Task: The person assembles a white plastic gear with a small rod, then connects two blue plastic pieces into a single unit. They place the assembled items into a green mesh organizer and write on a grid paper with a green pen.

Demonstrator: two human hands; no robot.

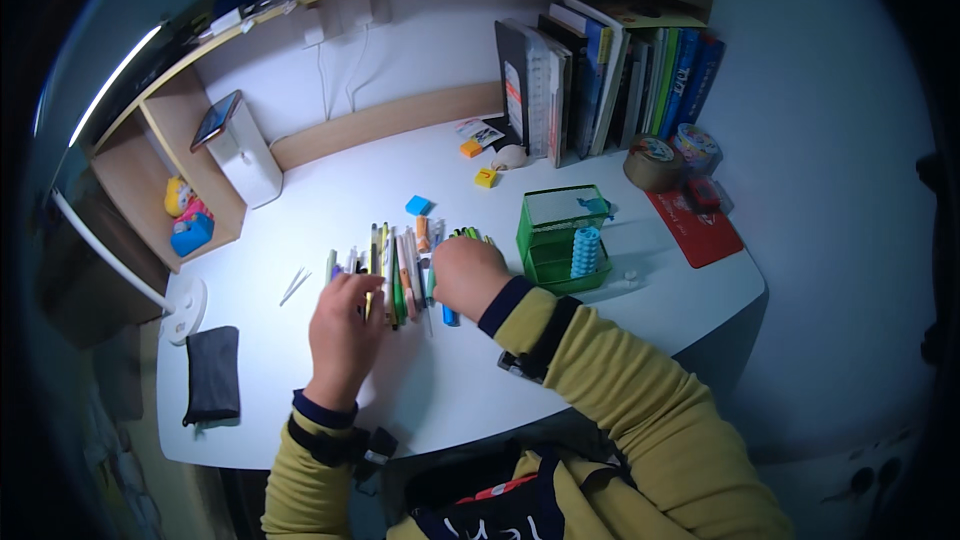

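A row of pens and markers lies side by side on the white desk. My left hand is over the row's left part, fingers bent and apart near the pens. At the row's right side is my right hand, its fingers curled down; whether they grip a pen is hidden. A blue-capped pen shows below that hand. Further right, a green mesh pen holder holds a light-blue ribbed cylinder. A blue block lies above the row.
A black zip pouch lies at the left, near a lamp base and thin white sticks. Books stand at the back right, with tape rolls and a red card beside them. A white stand holds a phone.
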